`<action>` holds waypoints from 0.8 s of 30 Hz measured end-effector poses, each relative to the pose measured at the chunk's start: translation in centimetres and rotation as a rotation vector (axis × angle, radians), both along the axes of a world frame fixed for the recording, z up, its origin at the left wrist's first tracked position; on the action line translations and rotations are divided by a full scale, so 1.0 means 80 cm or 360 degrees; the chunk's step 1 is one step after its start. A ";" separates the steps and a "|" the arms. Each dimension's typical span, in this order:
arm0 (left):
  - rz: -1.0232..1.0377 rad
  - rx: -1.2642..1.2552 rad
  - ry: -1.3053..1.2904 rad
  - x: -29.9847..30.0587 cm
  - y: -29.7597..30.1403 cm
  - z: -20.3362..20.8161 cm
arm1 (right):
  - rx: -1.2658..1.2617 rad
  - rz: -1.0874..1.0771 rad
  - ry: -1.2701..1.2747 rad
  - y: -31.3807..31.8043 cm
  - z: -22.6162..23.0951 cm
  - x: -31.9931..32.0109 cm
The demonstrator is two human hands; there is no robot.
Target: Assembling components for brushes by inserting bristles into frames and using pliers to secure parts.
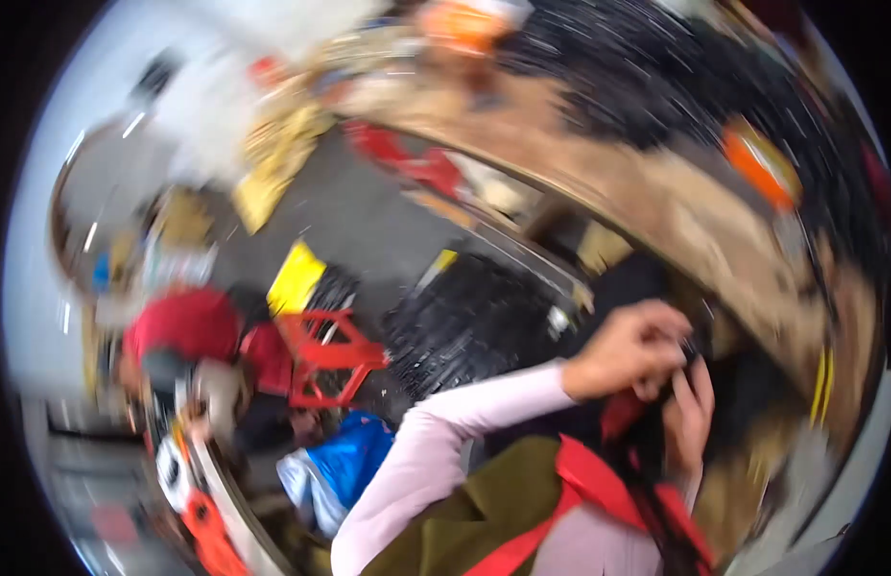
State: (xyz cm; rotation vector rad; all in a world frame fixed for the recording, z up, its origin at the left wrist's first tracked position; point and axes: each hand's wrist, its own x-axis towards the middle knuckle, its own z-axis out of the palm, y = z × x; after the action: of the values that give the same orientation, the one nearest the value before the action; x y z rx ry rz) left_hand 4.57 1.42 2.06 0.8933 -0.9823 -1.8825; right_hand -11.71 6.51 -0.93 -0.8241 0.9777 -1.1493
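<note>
My left hand [626, 348], at the end of a pale pink sleeve, is closed with its fingertips together. Just beside it, my right hand [690, 408] has its fingers bent and raised toward the left fingertips. Something small and dark seems to lie between the two hands, but blur hides what it is. Both hands are held up in front of my body, at the near side of a wooden workbench [647, 192] and apart from its top. Beneath them is dark, unclear material.
A heap of shiny black pieces [618, 67] covers the bench's far part, with an orange item [760, 163] on it. More black material [474, 322] lies on the floor. Left stand a red plastic stool [335, 355], a blue bag [354, 456] and a bent-over person in red [186, 331].
</note>
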 end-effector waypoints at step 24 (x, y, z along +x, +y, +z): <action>-0.0186 -0.0167 0.0102 -0.005 -0.067 0.002 | -0.0397 -0.0142 -0.0267 -0.053 -0.027 -0.004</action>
State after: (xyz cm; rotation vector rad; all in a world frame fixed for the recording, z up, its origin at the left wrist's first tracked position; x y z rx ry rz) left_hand 4.21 -3.95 2.21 0.7230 -1.1040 -1.9253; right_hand -12.00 2.31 -3.05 -0.8722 0.7475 -1.4137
